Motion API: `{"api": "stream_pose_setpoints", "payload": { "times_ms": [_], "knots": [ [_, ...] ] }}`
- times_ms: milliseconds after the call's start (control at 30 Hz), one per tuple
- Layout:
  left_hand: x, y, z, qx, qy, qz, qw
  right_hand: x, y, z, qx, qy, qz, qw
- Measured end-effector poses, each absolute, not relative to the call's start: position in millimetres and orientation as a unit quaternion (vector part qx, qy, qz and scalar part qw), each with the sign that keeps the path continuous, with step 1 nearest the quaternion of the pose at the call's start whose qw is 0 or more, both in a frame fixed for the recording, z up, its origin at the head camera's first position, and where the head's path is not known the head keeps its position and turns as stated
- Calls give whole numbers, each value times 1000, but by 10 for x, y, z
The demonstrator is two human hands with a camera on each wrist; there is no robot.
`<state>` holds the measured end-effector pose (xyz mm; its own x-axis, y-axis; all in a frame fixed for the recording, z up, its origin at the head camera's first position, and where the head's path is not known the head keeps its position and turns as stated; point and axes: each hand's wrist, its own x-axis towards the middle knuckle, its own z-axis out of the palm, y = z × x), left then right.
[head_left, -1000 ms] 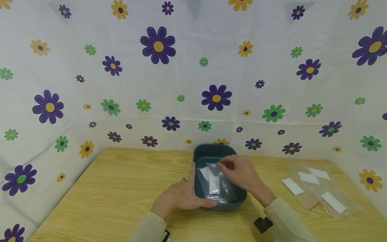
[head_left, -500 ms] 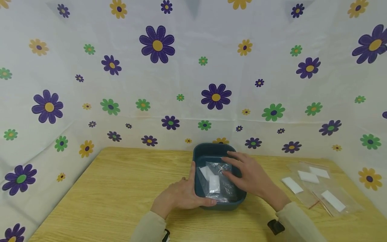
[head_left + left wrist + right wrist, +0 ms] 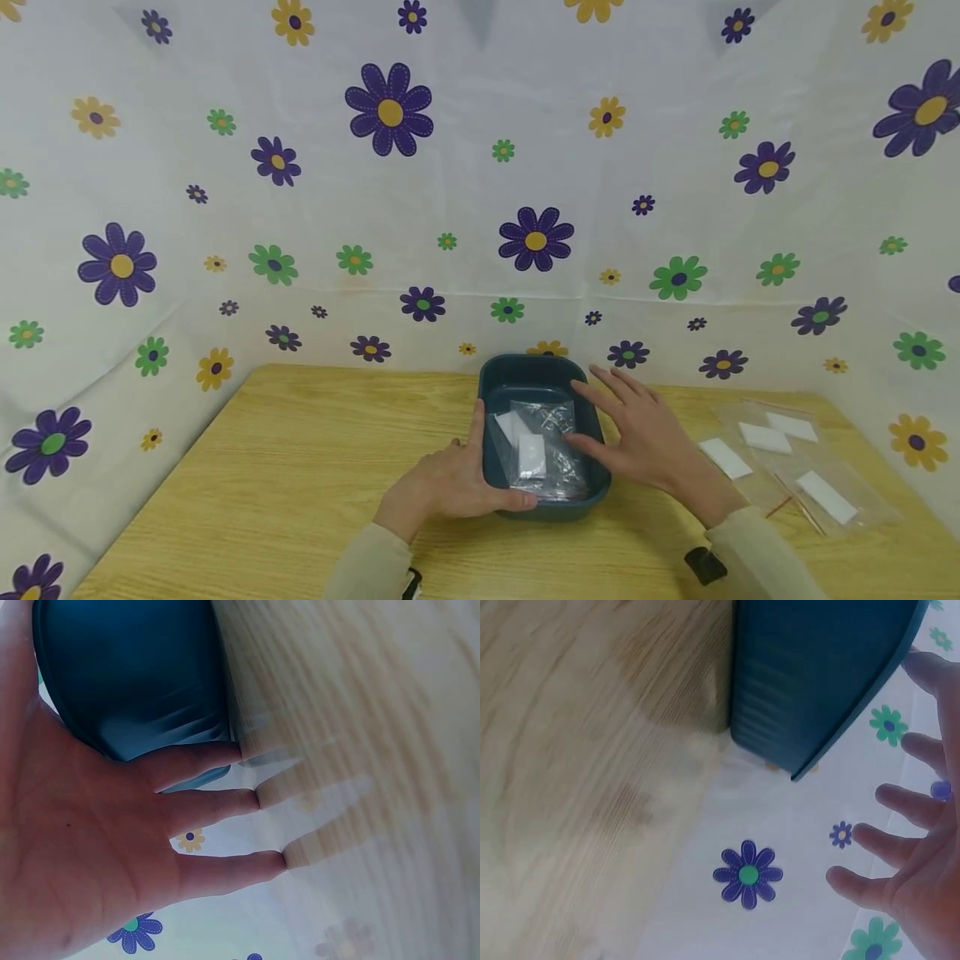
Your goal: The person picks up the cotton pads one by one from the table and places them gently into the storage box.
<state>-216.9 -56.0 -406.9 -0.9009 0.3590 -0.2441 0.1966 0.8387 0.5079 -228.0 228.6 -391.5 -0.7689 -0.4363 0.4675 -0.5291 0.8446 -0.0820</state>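
A dark teal plastic bin [image 3: 558, 510] stands on the wooden table in the head view. Inside lie overlapping clear plastic bags [image 3: 562, 467] with white rectangular pieces [image 3: 532, 457] showing in them. My left hand [image 3: 450, 483] steadies the bin's near left side, its thumb on the near rim and its index finger along the left wall. The left wrist view shows its other fingers straight and spread, tips down at the tabletop [image 3: 360, 697]. Over the bin's right rim hovers my right hand [image 3: 648, 437], fingers spread with nothing held. The right wrist view shows those fingers beside the bin wall.
Several clear bags [image 3: 783, 467] with white rectangles [image 3: 827, 497] and reddish edge strips lie overlapping on the table's right side. A flower-printed white cloth [image 3: 450, 167] hangs behind the table and at both sides. The bin stands near the table's back edge.
My right hand has let go of the bag in the bin, spread its fingers and drawn back to the right. My left hand and the bin have stayed in place.
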Motion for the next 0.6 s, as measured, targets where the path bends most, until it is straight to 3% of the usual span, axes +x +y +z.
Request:
{"api": "stream_pose_setpoints", "payload": {
  "times_ms": [600],
  "knots": [
    [-2171,-568,-4081,145,944,243,168,-2134,2743,-3876,221,-935,121,250]
  ]
}}
